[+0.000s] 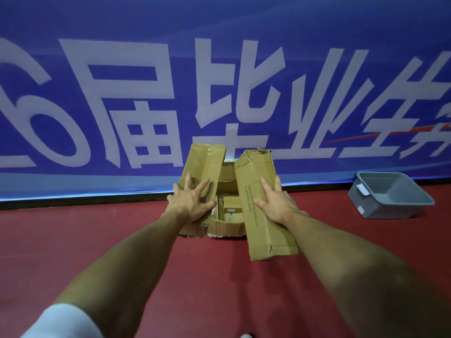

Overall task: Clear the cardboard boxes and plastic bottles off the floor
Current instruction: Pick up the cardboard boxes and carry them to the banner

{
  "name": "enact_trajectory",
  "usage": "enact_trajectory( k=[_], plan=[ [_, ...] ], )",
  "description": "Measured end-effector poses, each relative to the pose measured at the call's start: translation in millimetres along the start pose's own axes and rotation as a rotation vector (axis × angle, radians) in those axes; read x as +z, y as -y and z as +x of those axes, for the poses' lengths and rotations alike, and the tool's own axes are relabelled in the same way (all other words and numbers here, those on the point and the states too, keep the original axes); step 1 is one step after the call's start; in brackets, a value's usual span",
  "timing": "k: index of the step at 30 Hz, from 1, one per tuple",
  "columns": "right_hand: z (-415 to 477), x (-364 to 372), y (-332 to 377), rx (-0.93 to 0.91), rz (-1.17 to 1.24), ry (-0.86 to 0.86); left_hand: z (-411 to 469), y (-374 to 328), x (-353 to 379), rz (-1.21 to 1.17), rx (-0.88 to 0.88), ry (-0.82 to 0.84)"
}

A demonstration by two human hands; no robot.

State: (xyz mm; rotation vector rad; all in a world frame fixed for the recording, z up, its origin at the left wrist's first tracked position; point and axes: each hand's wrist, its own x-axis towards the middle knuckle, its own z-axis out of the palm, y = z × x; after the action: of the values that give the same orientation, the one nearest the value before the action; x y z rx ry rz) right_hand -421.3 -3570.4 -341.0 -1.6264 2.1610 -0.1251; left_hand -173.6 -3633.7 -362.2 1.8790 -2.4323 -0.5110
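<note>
Blue banner (219, 69) w/ large white characters fills the bkgd, standing along the far edge of the red floor (97, 240).

Cardboard box (225, 224): sits on the floor at centre, just in front of the banner, top open. Its two long flaps rise on either side: L flap (203, 159) tilts outward to the left, R flap (258, 215) slopes toward me, w/ small printed text along it.

Grey bin (390, 193): plastic, on the floor well apart to the right, near the banner, open side up.

My left hand (190, 201): fingers straight & spread, palm flat against the L flap, nothing gripped.

My right hand (275, 203): likewise flat, fingers straight, pressed on the R flap.

Inside the box, between my hands: a small carton (231, 206) & loose cardboard pieces.
</note>
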Motion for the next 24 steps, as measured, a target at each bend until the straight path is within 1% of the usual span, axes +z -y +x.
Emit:
enact_trajectory(
  k=[5,11,18,24],
  plan=[
    [74.2,-41.0,-16.0,0.023,-0.052,-0.033,71.9,-31.4,-3.2,0.001,-0.059,-0.007],
    [147.7,-44.1,0.7,-0.037,-0.058,0.047,138.5,-50.5,-6.2,0.01,-0.067,0.03],
    [253.0,-40.9,30.0,-0.053,-0.04,0.073,229.3,-32.2,2.9,-0.03,-0.128,0.067],
    [328.5,-25.4,33.2,-0.026,-0.036,0.112,302.0,-12.3,29.1,-0.051,-0.107,0.108]
  ],
)
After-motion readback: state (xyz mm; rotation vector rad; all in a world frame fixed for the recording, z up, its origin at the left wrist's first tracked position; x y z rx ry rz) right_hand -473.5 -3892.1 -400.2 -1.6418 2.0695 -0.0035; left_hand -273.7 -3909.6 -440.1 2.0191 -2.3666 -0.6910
